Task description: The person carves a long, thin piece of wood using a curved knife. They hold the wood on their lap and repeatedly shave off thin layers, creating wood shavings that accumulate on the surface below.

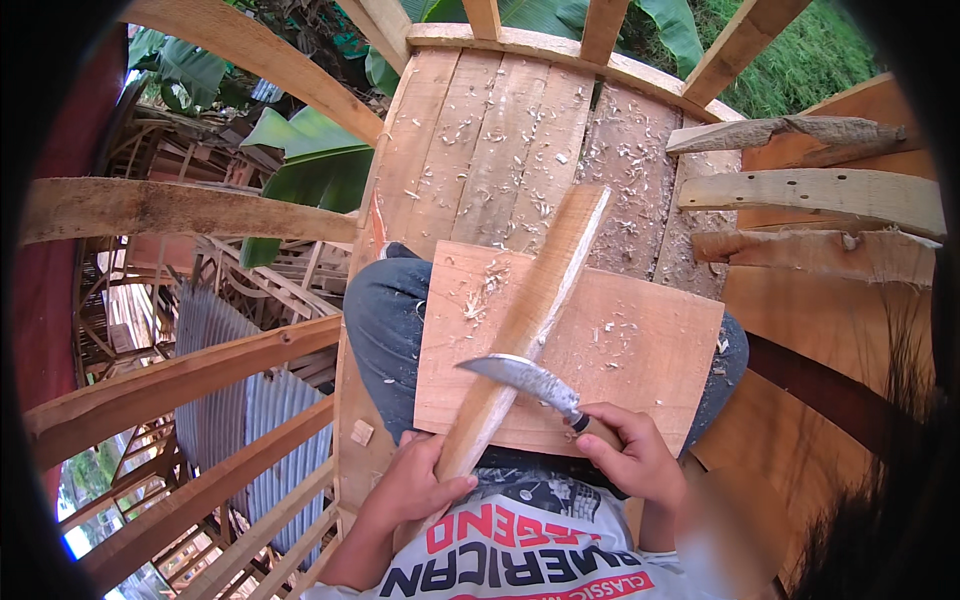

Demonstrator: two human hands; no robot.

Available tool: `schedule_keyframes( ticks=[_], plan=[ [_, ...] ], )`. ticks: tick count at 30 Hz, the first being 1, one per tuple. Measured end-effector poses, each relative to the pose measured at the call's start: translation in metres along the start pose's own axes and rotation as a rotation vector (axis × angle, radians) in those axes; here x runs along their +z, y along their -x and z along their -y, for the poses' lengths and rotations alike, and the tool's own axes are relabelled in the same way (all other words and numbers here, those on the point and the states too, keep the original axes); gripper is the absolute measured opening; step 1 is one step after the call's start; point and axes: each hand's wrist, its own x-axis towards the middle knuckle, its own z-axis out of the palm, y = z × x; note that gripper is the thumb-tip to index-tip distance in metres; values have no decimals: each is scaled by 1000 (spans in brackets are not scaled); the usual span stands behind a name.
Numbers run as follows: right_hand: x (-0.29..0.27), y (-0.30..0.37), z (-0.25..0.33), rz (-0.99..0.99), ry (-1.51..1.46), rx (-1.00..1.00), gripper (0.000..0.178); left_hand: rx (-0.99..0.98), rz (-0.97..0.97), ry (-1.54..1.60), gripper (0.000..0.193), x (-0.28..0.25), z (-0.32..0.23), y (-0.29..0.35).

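Observation:
My left hand is wrapped round the near end of a long wooden stick. The stick slants away from me to the upper right, lying across a flat wooden board on my lap. In my right hand is the handle of a curved knife, its blade pointing left. The blade crosses over the stick near its middle; whether the edge touches the wood I cannot tell. A pale, freshly cut strip runs along the stick's right side. Curled shavings lie on the board.
The plank floor ahead is strewn with shavings. A small wood block lies by my left leg. Wooden slats rail the left side, with corrugated metal sheets beyond. Rough planks stand at the right.

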Motion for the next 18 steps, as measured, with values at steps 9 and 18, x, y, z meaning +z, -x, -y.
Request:
schedule_keyframes(
  ticks=[9, 18],
  plan=[
    [-9, 7, -1, -300, -32, -30, 30, -21, 15, -53, 54, -1, 1, 0],
    [7, 6, -7, -31, -75, 70, 28, -15, -9, -47, 57, 2, 1, 0]
  ],
)
